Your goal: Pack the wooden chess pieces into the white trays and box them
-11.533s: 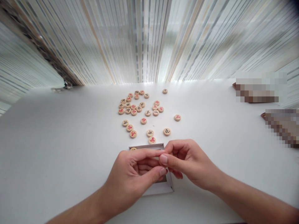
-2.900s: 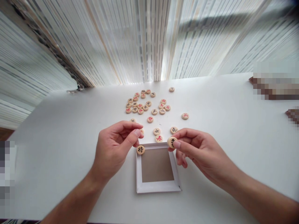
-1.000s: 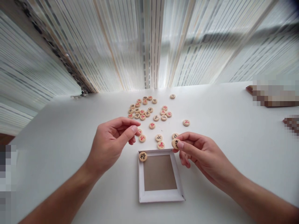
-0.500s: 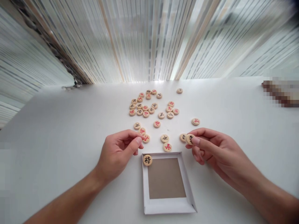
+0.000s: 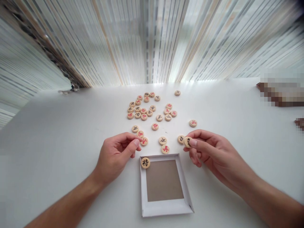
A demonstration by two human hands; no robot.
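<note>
My right hand (image 5: pixel 209 148) pinches a round wooden xiangqi piece (image 5: pixel 187 142) with a black character, partly covered by the thumb. Just beyond it, another black-lettered piece (image 5: pixel 181 139) lies on the table, partly overlapped in view. My left hand (image 5: pixel 118 153) hovers with its fingers curled and thumb against the index finger; nothing shows between them. Its fingertips are beside a red-lettered piece (image 5: pixel 144 141), and I cannot tell whether they touch it. Between the hands stands a shallow white box (image 5: pixel 166 207) with a grey-brown inner panel. One larger piece marked 将 (image 5: pixel 145 162) sits in its far left corner.
Several red and black pieces (image 5: pixel 143 117) are spread over the white table (image 5: pixel 59 142) beyond the box. Single pieces lie apart, such as a red one (image 5: pixel 193 123) at the right. A striped curtain (image 5: pixel 133 41) hangs along the back edge. Blurred-out brown objects appear at far right.
The whole view has shifted slightly, so everything appears a little further left. Both hands keep nearly the same pose, and the right still holds its piece.
</note>
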